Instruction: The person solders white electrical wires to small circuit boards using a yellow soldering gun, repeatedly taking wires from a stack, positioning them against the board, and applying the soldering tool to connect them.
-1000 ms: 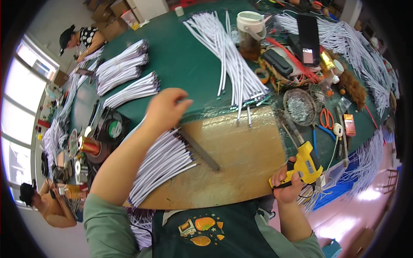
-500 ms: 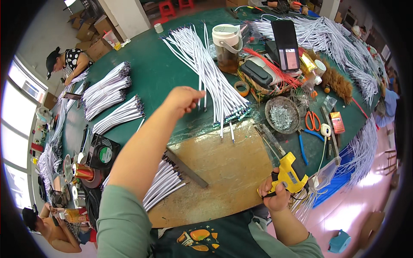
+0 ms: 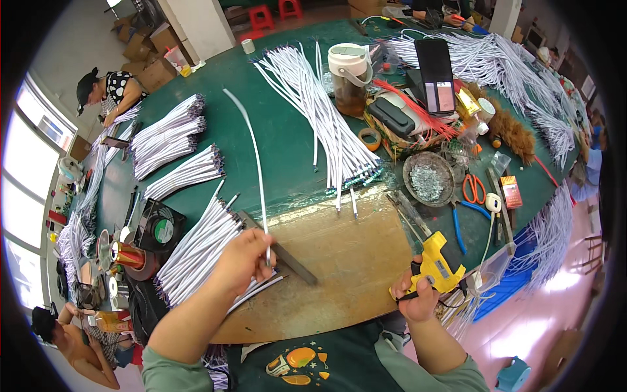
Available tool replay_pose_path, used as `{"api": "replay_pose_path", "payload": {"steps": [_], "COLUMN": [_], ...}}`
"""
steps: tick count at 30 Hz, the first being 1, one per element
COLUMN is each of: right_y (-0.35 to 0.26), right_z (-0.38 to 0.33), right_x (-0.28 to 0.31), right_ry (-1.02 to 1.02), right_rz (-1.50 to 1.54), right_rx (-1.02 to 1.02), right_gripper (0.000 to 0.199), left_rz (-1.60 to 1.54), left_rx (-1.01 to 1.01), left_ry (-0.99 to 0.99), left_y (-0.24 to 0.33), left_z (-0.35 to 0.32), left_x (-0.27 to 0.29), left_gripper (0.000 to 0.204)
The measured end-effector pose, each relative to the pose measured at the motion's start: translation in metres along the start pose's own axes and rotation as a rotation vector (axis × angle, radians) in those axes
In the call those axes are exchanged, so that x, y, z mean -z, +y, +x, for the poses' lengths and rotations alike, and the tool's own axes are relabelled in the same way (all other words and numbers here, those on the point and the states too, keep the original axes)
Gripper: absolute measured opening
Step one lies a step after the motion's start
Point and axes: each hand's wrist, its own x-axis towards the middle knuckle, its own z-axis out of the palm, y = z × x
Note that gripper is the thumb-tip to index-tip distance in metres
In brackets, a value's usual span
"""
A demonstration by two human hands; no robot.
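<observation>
My left hand [image 3: 239, 262] pinches the lower end of a single white cable [image 3: 257, 157], which stands up from the fingers in a bend toward the far left. Close beside that hand lies a pile of white cables [image 3: 199, 245]. A flat metal bar [image 3: 294, 262] rests just right of it on the brown board [image 3: 346, 261]. At the board's right edge my right hand [image 3: 418, 302] is wrapped round the handle of a yellow glue gun [image 3: 441, 266]. Beyond the board a loose heap of white cables [image 3: 317, 111] lies on the green table [image 3: 241, 59].
Right of the board are a bowl of small clear pieces [image 3: 428, 176], blue-handled pliers [image 3: 460, 228] and orange-handled scissors [image 3: 474, 188]. A lidded jug [image 3: 348, 78] and a phone [image 3: 435, 75] stand farther back. Cable bundles [image 3: 168, 137] and a black fan [image 3: 159, 228] sit left. Other people work nearby.
My left hand has come back from the far cable heap toward me and to the left, bringing one white cable. My right hand still holds the glue gun in about the same place.
</observation>
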Motion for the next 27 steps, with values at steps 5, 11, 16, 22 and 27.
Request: {"api": "replay_pose_path", "payload": {"steps": [5, 11, 16, 22, 27], "right_y": [0.002, 0.004, 0.0, 0.003, 0.004], "right_z": [0.0, 0.006, 0.013, 0.013, 0.01], "right_x": [-0.004, -0.002, -0.003, -0.007, -0.007], "right_ry": [0.029, 0.001, -0.029, -0.019, -0.032], "right_rz": [0.026, 0.01, -0.008, -0.04, -0.041], "right_rx": [-0.031, -0.055, 0.003, 0.037, 0.043], "right_gripper": [0.049, 0.052, 0.05, 0.052, 0.052], "left_rz": [0.208, 0.23, 0.188, 0.666, 0.543], "left_rx": [0.019, 0.007, -0.102, -0.602, -0.476], "left_ry": [-0.029, -0.027, 0.029, -0.05, 0.03], "left_y": [-0.023, -0.039, -0.046, -0.066, -0.077], "left_z": [-0.025, -0.016, -0.017, -0.041, -0.044], "left_x": [-0.018, -0.019, -0.017, -0.016, -0.031], "left_gripper": [0.019, 0.021, 0.016, 0.032, 0.027]}}
